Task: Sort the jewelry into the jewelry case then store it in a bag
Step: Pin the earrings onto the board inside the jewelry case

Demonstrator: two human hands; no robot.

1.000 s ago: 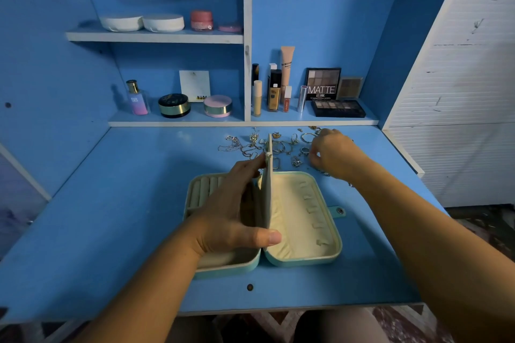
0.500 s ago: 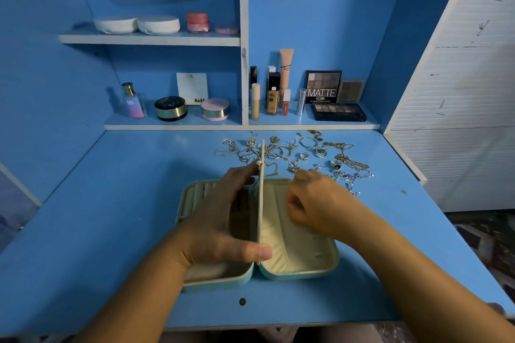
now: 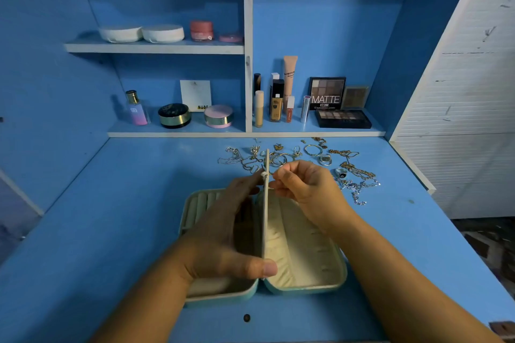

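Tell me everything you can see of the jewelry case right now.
The case is a rounded box, teal outside, with a cream fabric-like lining inside. It lies open flat on the desk, with ring rolls in the left half and small tabs in the right. A thin panel stands upright along the hinge; the left hand pinches it. The right hand pinches at its far top edge; what it holds is unclear.

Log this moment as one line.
jewelry case: open on desk | left hand: holds divider flap upright | right hand: pinching at flap's far end, item unclear | jewelry: loose behind case
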